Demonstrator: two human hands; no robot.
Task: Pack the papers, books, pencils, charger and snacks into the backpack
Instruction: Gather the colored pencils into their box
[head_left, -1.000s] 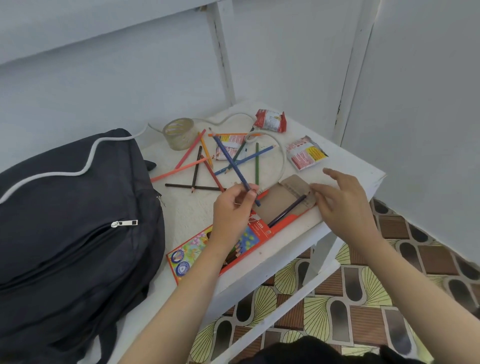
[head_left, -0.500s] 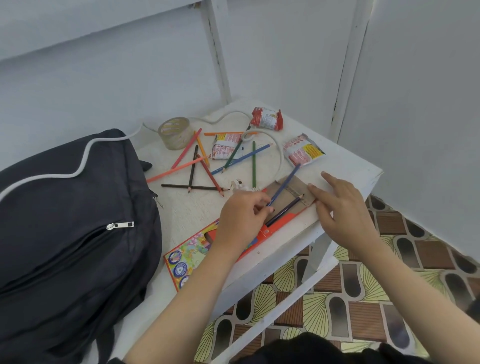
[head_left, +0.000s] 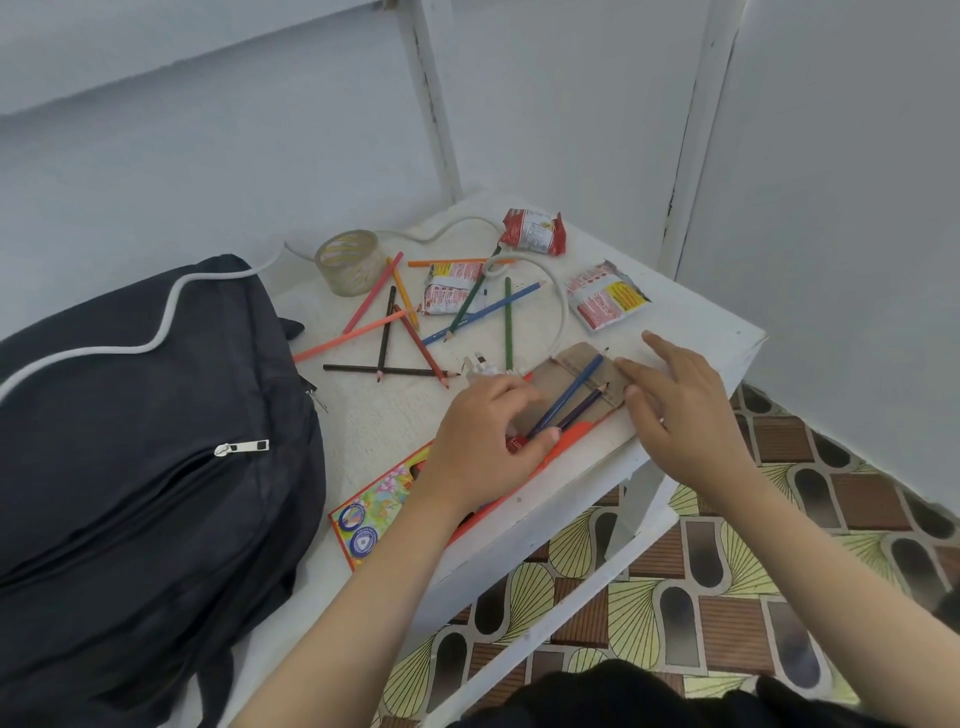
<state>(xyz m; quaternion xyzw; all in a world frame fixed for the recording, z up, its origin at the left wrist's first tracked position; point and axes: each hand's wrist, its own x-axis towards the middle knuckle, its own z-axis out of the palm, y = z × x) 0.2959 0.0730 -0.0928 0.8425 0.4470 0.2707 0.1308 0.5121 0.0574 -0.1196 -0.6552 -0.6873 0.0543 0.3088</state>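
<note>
White table fills mid-frame: left hand pinches the blue pencil, lying lower-left to upper-right along the open box, tip away from the fingers; right hand, fingers straight, presses the flap.

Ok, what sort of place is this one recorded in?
Probably a corner of a home: a small white painted table pushed against plain pale walls, over a patterned tiled floor. Which room, I cannot tell.
</note>
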